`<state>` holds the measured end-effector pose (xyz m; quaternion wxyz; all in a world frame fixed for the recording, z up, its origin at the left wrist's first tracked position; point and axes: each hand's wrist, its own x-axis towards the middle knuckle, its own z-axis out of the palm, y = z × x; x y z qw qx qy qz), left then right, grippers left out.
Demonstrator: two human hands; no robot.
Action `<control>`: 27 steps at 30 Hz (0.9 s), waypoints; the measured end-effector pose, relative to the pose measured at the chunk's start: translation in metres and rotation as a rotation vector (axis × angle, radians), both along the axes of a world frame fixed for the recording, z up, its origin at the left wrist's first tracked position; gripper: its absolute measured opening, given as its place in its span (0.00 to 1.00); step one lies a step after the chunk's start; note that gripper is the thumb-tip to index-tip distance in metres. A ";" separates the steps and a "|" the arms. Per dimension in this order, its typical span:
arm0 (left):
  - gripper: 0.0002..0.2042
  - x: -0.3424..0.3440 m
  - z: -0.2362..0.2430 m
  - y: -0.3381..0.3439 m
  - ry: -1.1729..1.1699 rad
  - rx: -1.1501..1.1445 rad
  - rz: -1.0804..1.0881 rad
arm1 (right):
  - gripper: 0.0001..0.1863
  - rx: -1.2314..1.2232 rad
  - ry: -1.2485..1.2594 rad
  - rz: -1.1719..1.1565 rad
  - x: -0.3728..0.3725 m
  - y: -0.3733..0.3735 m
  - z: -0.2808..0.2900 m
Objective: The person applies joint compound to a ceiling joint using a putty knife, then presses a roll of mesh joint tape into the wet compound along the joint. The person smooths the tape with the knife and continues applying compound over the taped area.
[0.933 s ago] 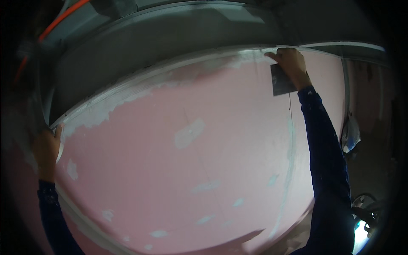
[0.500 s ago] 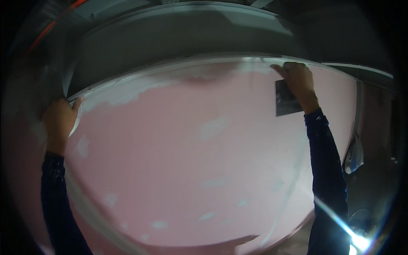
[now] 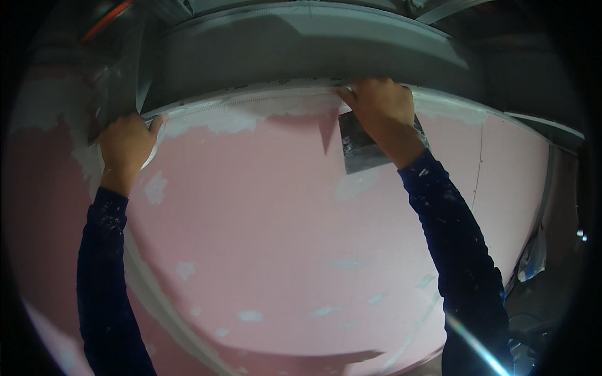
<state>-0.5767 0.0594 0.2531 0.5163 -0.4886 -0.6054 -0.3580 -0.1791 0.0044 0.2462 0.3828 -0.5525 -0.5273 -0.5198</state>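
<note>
In my right hand is a taping knife; its broad dark blade, smeared with pale compound, shows below the palm and its handle is hidden. The thumb of that hand lies along the top edge of a pink wallboard. At the upper left corner my left hand is closed round a white round-edged thing, mostly covered by the fingers. Between both hands a whitish strip with fine dots runs along the board's top edge, over smeared compound.
Above the board stands a dark grey recessed panel with metal framing. Pale filler patches dot the board. A filled seam runs down the left. A pale bag hangs at the right, above a bright glare.
My right hand has moved left along the top edge with the taping knife. The view has shifted, so the board and my left hand appear farther right and higher.
</note>
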 end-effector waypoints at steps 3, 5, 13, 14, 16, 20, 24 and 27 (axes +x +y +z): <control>0.35 0.000 0.000 0.003 0.020 0.012 -0.003 | 0.26 -0.026 0.043 0.005 0.011 0.000 -0.010; 0.35 0.000 -0.001 0.004 0.021 0.027 0.002 | 0.28 -0.063 0.101 0.004 0.019 0.001 -0.011; 0.34 0.000 -0.003 0.005 0.058 0.043 0.036 | 0.34 0.011 0.165 0.028 0.025 0.020 -0.002; 0.34 0.000 -0.003 0.005 0.074 0.048 0.029 | 0.34 0.002 0.188 0.030 0.027 0.021 -0.002; 0.34 -0.001 -0.003 0.005 0.089 0.054 0.056 | 0.34 0.017 0.199 0.037 0.032 0.022 -0.003; 0.34 -0.003 -0.002 0.006 0.100 0.063 0.045 | 0.34 0.174 0.119 0.049 0.045 0.026 -0.009; 0.34 -0.008 -0.001 0.011 0.105 0.064 0.028 | 0.34 0.208 0.182 0.036 0.056 0.028 -0.016; 0.35 -0.011 -0.002 0.013 0.103 0.053 0.029 | 0.34 0.101 0.201 -0.050 0.061 0.028 -0.020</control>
